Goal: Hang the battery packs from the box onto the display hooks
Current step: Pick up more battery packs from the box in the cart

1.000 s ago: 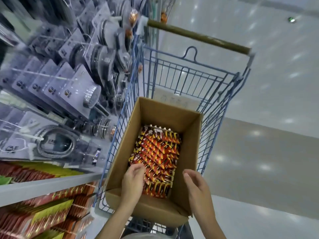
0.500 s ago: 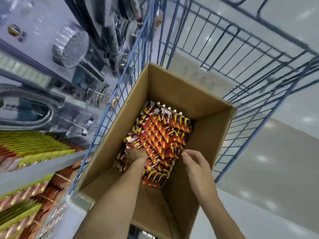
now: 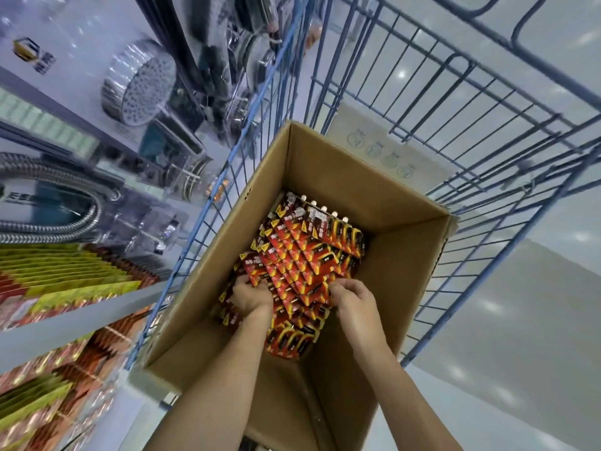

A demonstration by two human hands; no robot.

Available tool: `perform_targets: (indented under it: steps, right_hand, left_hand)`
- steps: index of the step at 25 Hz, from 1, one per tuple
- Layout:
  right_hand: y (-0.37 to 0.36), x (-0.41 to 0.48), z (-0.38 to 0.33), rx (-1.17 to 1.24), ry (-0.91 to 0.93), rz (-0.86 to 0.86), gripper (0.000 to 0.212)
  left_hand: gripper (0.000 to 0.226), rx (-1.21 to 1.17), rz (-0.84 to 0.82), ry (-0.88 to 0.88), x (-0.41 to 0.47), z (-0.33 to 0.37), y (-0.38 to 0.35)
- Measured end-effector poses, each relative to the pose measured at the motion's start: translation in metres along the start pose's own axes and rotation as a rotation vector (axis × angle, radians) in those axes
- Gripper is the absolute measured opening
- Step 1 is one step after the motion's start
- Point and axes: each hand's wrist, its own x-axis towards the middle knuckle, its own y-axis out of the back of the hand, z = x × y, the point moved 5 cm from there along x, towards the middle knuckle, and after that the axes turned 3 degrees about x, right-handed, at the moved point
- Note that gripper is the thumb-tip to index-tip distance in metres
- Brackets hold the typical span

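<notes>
1. At the left, a grey shelf (image 3: 81, 320) carries rows of yellow and red packs (image 3: 65, 281). Above it sit a packaged shower head (image 3: 140, 86) and a coiled metal hose (image 3: 48, 203).
2. In the middle, a blue wire cart (image 3: 487, 131) stands on a pale glossy floor (image 3: 520, 336) and holds an open cardboard box (image 3: 325, 177).
3. The battery packs (image 3: 309, 255), red and yellow, lie in overlapping rows on the box bottom.
4. The left hand (image 3: 252, 296) reaches into the box, fingers curled tight into the packs at the stack's near left edge.
5. The right hand (image 3: 353, 296), near it, curls its fingers over the stack's near right edge, gripping packs there.
</notes>
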Motion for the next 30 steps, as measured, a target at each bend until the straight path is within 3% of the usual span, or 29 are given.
perform_targets:
  steps: [3,6,9,11,13,17,21,25,28,30]
  right_hand:
    - [-0.021,0.041,-0.008,0.119,-0.120,0.030,0.018]
    - [-0.039,0.092,-0.015,0.084,-0.156,0.084,0.021]
    - [-0.052,0.151,0.000,0.061,-0.214,0.143,0.081]
    - [-0.057,0.165,0.004,0.084,-0.247,0.177,0.101]
    - [-0.056,0.154,-0.002,0.082,-0.243,0.225,0.095]
    - [-0.046,0.132,0.009,0.013,-0.217,0.271,0.064]
    - [-0.047,0.099,0.023,0.164,-0.340,0.099,0.098]
    - [-0.049,0.022,0.020,0.382,-0.423,-0.087,0.073]
    - [-0.050,-0.038,0.017,0.490,-0.373,-0.225,0.090]
    - [-0.047,-0.074,0.015,0.603,-0.282,-0.280,0.080]
  left_hand:
    - [0.025,0.101,-0.045,0.014,-0.003,0.001,0.026]
    - [0.013,0.132,-0.122,-0.028,-0.027,0.000,0.050]
    - [0.015,-0.051,-0.302,-0.007,-0.068,0.008,0.078]
    - [0.017,-0.159,-0.417,-0.024,-0.093,0.021,0.099]
    - [0.018,-0.199,-0.517,-0.083,-0.107,0.032,0.115]
    - [0.027,-0.184,-0.619,-0.098,-0.116,0.034,0.135]
    - [0.026,-0.213,-0.634,-0.064,-0.124,0.031,0.156]
    - [0.025,-0.271,-0.692,-0.080,-0.139,0.034,0.179]
    - [0.035,-0.333,-0.764,-0.113,-0.154,0.038,0.201]
    - [0.044,-0.383,-0.813,-0.107,-0.161,0.035,0.216]
